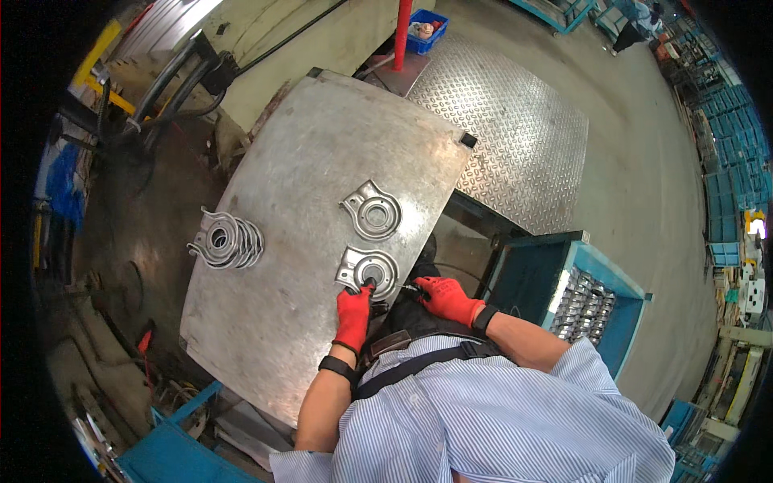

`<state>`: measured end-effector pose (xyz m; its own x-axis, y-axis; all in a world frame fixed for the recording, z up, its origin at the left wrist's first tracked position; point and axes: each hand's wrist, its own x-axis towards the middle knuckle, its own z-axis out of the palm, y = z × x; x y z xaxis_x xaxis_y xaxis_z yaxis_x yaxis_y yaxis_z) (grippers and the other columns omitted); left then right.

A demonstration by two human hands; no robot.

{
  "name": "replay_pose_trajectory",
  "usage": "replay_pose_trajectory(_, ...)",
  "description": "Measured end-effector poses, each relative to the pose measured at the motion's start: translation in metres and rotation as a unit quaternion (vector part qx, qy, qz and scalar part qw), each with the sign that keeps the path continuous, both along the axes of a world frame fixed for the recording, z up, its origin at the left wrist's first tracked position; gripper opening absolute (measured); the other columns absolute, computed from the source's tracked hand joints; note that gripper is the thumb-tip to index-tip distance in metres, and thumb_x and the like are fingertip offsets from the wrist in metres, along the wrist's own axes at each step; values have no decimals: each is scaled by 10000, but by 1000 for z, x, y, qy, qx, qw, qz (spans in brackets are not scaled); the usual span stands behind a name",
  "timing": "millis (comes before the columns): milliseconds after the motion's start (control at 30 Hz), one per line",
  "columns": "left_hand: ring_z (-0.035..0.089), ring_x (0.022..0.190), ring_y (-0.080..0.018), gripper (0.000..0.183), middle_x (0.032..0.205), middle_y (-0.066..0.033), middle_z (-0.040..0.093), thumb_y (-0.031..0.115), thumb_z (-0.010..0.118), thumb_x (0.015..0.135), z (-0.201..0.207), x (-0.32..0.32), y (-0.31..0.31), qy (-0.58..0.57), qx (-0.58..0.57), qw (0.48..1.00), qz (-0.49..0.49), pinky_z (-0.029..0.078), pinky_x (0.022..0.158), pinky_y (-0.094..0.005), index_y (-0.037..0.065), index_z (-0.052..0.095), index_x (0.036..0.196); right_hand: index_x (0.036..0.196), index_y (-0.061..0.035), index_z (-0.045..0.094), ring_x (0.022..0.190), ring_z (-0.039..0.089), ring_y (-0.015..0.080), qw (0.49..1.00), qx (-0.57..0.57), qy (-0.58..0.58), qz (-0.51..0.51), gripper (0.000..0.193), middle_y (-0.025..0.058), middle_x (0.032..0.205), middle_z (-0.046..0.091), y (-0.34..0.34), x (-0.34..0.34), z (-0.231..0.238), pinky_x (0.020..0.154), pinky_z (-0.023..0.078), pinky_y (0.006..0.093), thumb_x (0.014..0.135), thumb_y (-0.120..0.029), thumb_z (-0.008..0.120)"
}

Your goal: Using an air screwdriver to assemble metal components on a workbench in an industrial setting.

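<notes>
A stamped metal bracket (348,266) with a round ringed centre lies near the table's right edge. My left hand (353,315), in a red glove with black fingertips, grips its near side, fingertips over the ring. Just right of the bracket, my right hand (451,300), gloved the same way, is closed round a thin, slim tool (409,287); its tip reaches toward the bracket's rim, and I cannot tell whether they touch. Another bracket of the same shape (392,221) lies flat slightly farther away. A stack of such brackets (251,244) leans at the table's left side.
All this rests on a bare metal table (282,322). At right stands a blue bin (632,322) full of shiny metal parts (584,310). Beyond the table are a tread-plate platform (515,129), a red post (403,36) and a blue crate (427,32). A person (636,24) is far off.
</notes>
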<state>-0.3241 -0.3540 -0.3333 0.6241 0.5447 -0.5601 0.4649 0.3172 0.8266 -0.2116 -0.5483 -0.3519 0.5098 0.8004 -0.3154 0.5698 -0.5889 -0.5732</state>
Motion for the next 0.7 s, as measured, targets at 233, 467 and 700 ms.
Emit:
replay_pose_trajectory(233,602,639,-139,229,752,-55,659,180,705,801,-28,-7,4,-5,45,999,-3,475,581,-303,-16,660,909,1141,-75,539,922,597,352,1000,-4,1,12,415,166,986,617,2,0,0,775,485,442,781,-259,633)
replay_pose_trajectory(467,606,704,-130,239,791,-53,670,179,717,778,-29,-4,4,40,117,992,-4,464,623,-297,-5,667,922,1179,-76,539,969,590,354,1000,-16,4,5,453,169,1065,614,3,-1,4,808,479,440,786,-279,635)
replay_pose_trajectory(700,563,671,-105,254,780,-41,656,184,724,770,-21,-3,6,42,1,999,10,451,597,-283,-15,666,917,1196,-87,536,968,588,357,985,124,6,-122,460,163,1062,619,-5,-4,7,818,478,422,771,-213,659)
